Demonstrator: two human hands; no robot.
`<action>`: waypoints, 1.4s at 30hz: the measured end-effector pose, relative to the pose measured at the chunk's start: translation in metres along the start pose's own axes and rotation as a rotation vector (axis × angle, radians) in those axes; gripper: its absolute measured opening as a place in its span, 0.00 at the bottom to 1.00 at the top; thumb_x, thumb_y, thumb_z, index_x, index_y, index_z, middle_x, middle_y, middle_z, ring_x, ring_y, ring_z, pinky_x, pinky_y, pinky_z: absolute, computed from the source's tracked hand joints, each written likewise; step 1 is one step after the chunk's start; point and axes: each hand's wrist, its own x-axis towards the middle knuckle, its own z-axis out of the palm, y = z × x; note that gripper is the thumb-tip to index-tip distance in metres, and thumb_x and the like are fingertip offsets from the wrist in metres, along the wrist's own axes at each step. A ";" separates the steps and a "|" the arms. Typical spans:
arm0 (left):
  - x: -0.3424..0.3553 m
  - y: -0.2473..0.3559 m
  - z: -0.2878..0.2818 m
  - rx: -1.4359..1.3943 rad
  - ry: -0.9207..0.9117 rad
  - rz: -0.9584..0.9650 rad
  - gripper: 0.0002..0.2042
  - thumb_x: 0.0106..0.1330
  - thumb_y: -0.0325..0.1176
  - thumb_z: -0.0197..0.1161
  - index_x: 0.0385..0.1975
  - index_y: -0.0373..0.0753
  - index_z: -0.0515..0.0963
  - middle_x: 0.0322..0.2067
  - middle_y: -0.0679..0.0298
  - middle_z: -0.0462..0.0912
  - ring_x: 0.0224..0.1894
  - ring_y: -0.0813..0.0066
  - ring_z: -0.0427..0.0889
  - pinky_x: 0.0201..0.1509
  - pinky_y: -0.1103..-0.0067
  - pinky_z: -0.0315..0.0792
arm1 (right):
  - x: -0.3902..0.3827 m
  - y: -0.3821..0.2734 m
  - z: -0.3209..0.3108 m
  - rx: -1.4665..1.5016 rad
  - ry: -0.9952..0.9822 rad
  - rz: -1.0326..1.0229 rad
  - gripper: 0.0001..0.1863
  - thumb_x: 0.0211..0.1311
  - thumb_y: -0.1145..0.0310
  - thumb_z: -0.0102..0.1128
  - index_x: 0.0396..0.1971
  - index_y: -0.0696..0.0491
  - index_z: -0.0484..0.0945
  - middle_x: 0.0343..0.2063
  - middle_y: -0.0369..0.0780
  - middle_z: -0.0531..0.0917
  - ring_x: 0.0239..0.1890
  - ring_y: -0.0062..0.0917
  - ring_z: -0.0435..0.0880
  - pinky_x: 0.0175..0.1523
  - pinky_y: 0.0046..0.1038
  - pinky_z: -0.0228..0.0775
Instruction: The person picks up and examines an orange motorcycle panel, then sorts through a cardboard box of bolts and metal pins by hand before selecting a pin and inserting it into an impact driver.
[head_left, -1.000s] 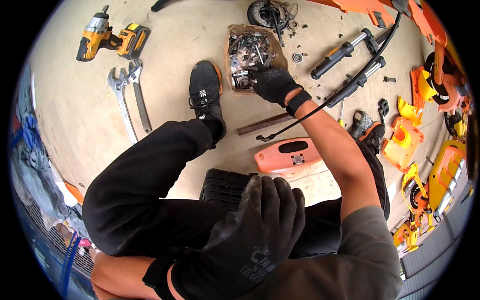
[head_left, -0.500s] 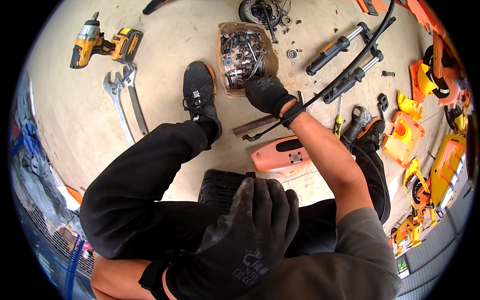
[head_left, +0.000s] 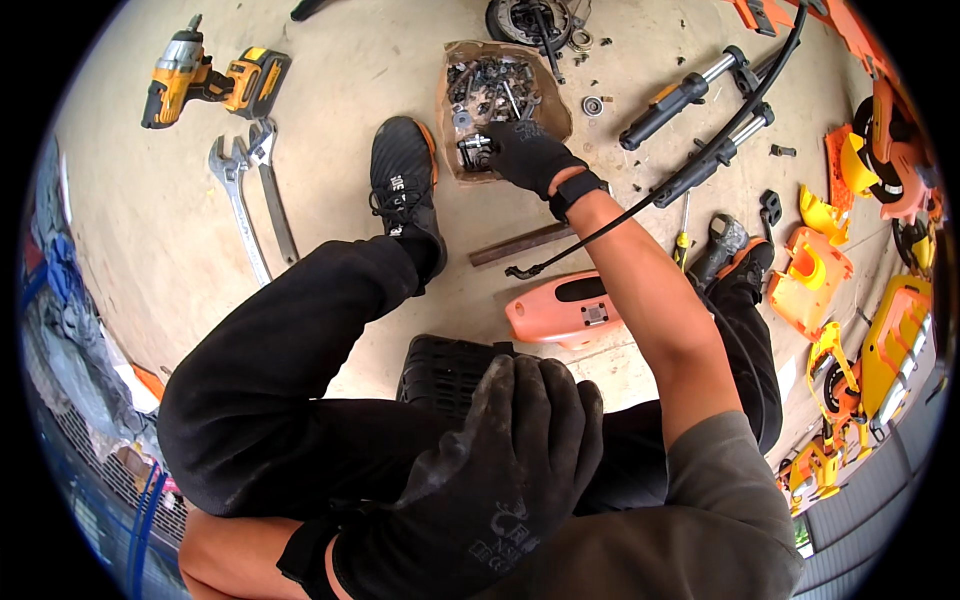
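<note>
My right hand (head_left: 525, 153), gloved in black, reaches into a cardboard box (head_left: 555, 110) full of small metal hardware, its fingers curled at a shiny metal part (head_left: 470, 150) in the near left corner; their grip is partly hidden. My left hand (head_left: 510, 460), also gloved, is low in the middle over my lap, back up, fingers bent and close together, their undersides hidden. Below the box lie a rusty metal bar (head_left: 515, 245) and a pink-orange plastic housing (head_left: 555, 315). A black cable (head_left: 632, 212) crosses above my right forearm.
An impact driver (head_left: 190, 80) and two adjustable wrenches (head_left: 235, 190) lie at left. A wheel hub (head_left: 520, 22) is beyond the box. Fork tubes (head_left: 665, 110), a screwdriver (head_left: 682, 240) and several orange and yellow panels (head_left: 808, 280) lie right. A black basket (head_left: 440, 375) sits between my legs.
My right hand has shifted within the near part of the box, slightly upward since half a second ago, fingers still among the hardware. My left hand stays in my lap.
</note>
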 end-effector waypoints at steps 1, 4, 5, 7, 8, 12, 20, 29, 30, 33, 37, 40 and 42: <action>-0.002 0.000 0.000 0.013 -0.009 -0.004 0.19 0.63 0.34 0.55 0.52 0.34 0.75 0.47 0.50 0.78 0.52 0.54 0.78 0.59 0.62 0.73 | 0.005 -0.015 -0.009 0.006 0.007 -0.038 0.15 0.55 0.71 0.54 0.43 0.49 0.82 0.35 0.50 0.85 0.39 0.44 0.85 0.45 0.43 0.76; 0.000 -0.002 -0.001 0.008 -0.010 0.008 0.18 0.64 0.34 0.55 0.52 0.34 0.75 0.47 0.51 0.78 0.51 0.55 0.78 0.58 0.63 0.73 | 0.013 -0.012 -0.006 -0.069 0.067 -0.140 0.19 0.52 0.72 0.59 0.47 0.51 0.79 0.35 0.49 0.84 0.40 0.46 0.83 0.45 0.43 0.75; 0.000 -0.003 -0.001 0.002 -0.010 0.005 0.18 0.64 0.34 0.55 0.52 0.34 0.75 0.47 0.51 0.78 0.51 0.55 0.78 0.58 0.63 0.73 | 0.017 -0.023 -0.010 -0.178 -0.039 -0.053 0.17 0.52 0.71 0.60 0.45 0.50 0.79 0.36 0.47 0.85 0.41 0.44 0.84 0.45 0.43 0.76; 0.001 -0.003 -0.001 0.010 -0.011 0.008 0.18 0.63 0.34 0.56 0.52 0.34 0.75 0.47 0.51 0.78 0.51 0.55 0.78 0.58 0.63 0.73 | 0.023 -0.019 0.006 -0.244 -0.031 -0.031 0.16 0.51 0.71 0.60 0.43 0.49 0.79 0.36 0.46 0.85 0.41 0.43 0.84 0.45 0.43 0.76; 0.001 -0.004 -0.002 0.012 -0.013 0.007 0.18 0.63 0.34 0.56 0.52 0.34 0.75 0.47 0.51 0.78 0.51 0.55 0.78 0.58 0.63 0.73 | 0.025 -0.022 0.008 -0.276 -0.029 -0.022 0.15 0.51 0.71 0.60 0.42 0.49 0.79 0.36 0.46 0.85 0.41 0.42 0.84 0.45 0.43 0.76; 0.001 -0.002 0.000 -0.018 0.006 -0.031 0.18 0.63 0.34 0.56 0.51 0.34 0.76 0.47 0.51 0.79 0.50 0.56 0.79 0.58 0.64 0.74 | 0.026 -0.023 0.000 -0.197 -0.102 0.107 0.14 0.51 0.68 0.63 0.40 0.50 0.79 0.36 0.47 0.84 0.41 0.43 0.84 0.46 0.42 0.75; 0.000 -0.001 -0.001 -0.032 -0.005 -0.051 0.18 0.64 0.34 0.55 0.51 0.34 0.76 0.46 0.51 0.79 0.50 0.56 0.78 0.58 0.64 0.73 | 0.018 0.012 -0.034 0.348 0.230 0.146 0.18 0.55 0.65 0.66 0.45 0.56 0.78 0.41 0.47 0.84 0.44 0.39 0.83 0.47 0.36 0.76; -0.001 -0.001 -0.001 -0.021 -0.012 -0.043 0.19 0.63 0.35 0.55 0.52 0.32 0.75 0.46 0.49 0.79 0.50 0.53 0.78 0.58 0.63 0.73 | 0.001 -0.015 -0.069 0.901 0.164 0.358 0.11 0.64 0.66 0.60 0.41 0.56 0.77 0.26 0.35 0.80 0.27 0.24 0.80 0.34 0.28 0.75; 0.000 -0.001 -0.001 -0.028 -0.011 -0.041 0.19 0.63 0.35 0.55 0.52 0.31 0.75 0.46 0.49 0.79 0.50 0.53 0.78 0.58 0.63 0.73 | 0.001 -0.016 -0.065 0.756 0.175 0.313 0.10 0.63 0.65 0.61 0.39 0.55 0.77 0.25 0.36 0.80 0.26 0.25 0.80 0.34 0.29 0.75; 0.001 -0.003 -0.002 -0.031 -0.006 -0.029 0.19 0.63 0.34 0.55 0.52 0.31 0.75 0.46 0.49 0.79 0.49 0.53 0.79 0.58 0.63 0.73 | 0.005 -0.010 -0.051 0.283 0.259 0.164 0.13 0.62 0.61 0.61 0.35 0.56 0.75 0.25 0.46 0.82 0.30 0.40 0.83 0.37 0.38 0.73; 0.000 -0.003 0.002 -0.020 -0.001 -0.033 0.19 0.63 0.34 0.56 0.51 0.31 0.75 0.46 0.50 0.78 0.49 0.53 0.78 0.57 0.64 0.73 | 0.022 -0.007 -0.036 -0.093 0.061 0.091 0.08 0.60 0.66 0.55 0.33 0.55 0.78 0.28 0.52 0.82 0.35 0.46 0.83 0.40 0.43 0.74; 0.000 -0.003 0.000 -0.018 -0.003 -0.020 0.19 0.62 0.34 0.56 0.51 0.32 0.76 0.46 0.50 0.78 0.49 0.54 0.78 0.57 0.64 0.74 | 0.025 0.000 -0.019 -0.403 0.024 0.046 0.09 0.57 0.69 0.54 0.34 0.53 0.81 0.32 0.50 0.83 0.36 0.45 0.84 0.41 0.44 0.76; 0.001 -0.004 -0.002 -0.013 -0.022 -0.020 0.18 0.62 0.34 0.56 0.51 0.33 0.76 0.46 0.50 0.78 0.49 0.54 0.78 0.57 0.65 0.74 | 0.028 -0.001 -0.002 -0.526 0.026 0.109 0.10 0.58 0.67 0.53 0.36 0.53 0.81 0.35 0.49 0.84 0.36 0.45 0.85 0.40 0.45 0.77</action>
